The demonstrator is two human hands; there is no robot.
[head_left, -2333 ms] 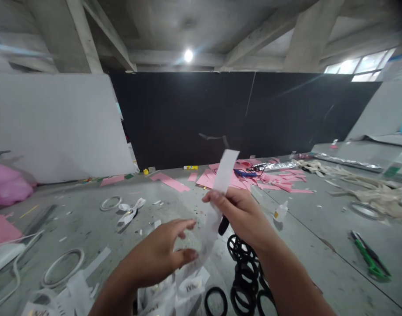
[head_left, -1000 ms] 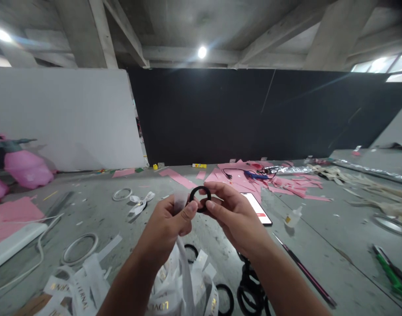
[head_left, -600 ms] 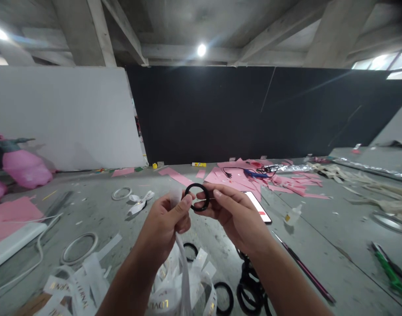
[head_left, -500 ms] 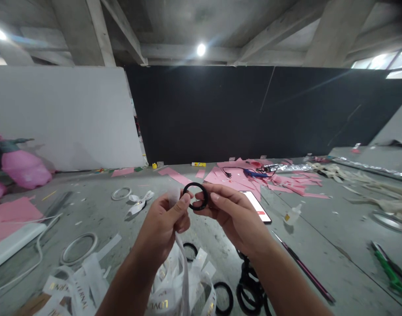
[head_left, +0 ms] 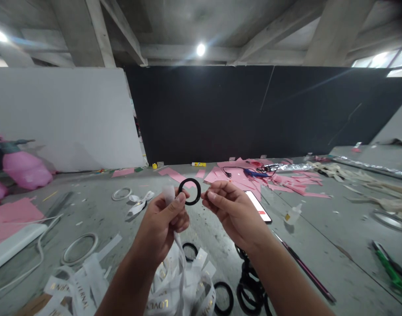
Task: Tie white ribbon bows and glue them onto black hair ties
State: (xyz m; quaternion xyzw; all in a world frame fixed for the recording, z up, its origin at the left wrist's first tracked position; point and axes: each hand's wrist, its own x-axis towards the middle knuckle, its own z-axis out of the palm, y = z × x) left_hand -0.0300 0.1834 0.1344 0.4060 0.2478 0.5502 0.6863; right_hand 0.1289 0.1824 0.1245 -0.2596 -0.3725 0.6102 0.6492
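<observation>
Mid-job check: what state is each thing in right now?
Left hand: closed
Black ring: held up in that hand
White ribbon: held there too, trailing below
Right hand: fingers curled beside the ring, grip unclear
Phone: screen lit
Small bottle: standing
Yellow tube: lying down
Ceiling light: on

The ring is black; the ribbons white, gold-lettered; the paper pink.

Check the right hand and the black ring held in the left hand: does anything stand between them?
Nothing visible does. The right hand has its fingers close beside the right edge of the black ring; whether they touch is unclear. The white ribbon in the left hand is on the ring's other side.
</observation>
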